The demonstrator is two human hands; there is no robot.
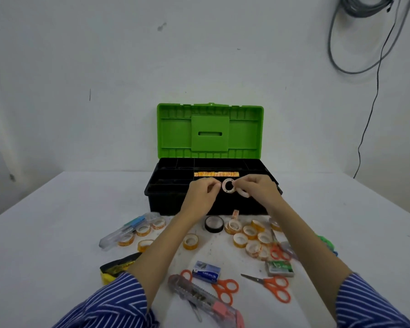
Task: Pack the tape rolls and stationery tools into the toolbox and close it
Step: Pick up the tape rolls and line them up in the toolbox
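Two hands, left and right, pinch two tape rolls over one open toolbox; three scissors on the counter

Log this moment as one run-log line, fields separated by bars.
toolbox open | left hand, right hand hold tape roll over tray | tape rolls, scissors unpacked

blue staple box: print too blurred to read | tape rolls: markings illegible
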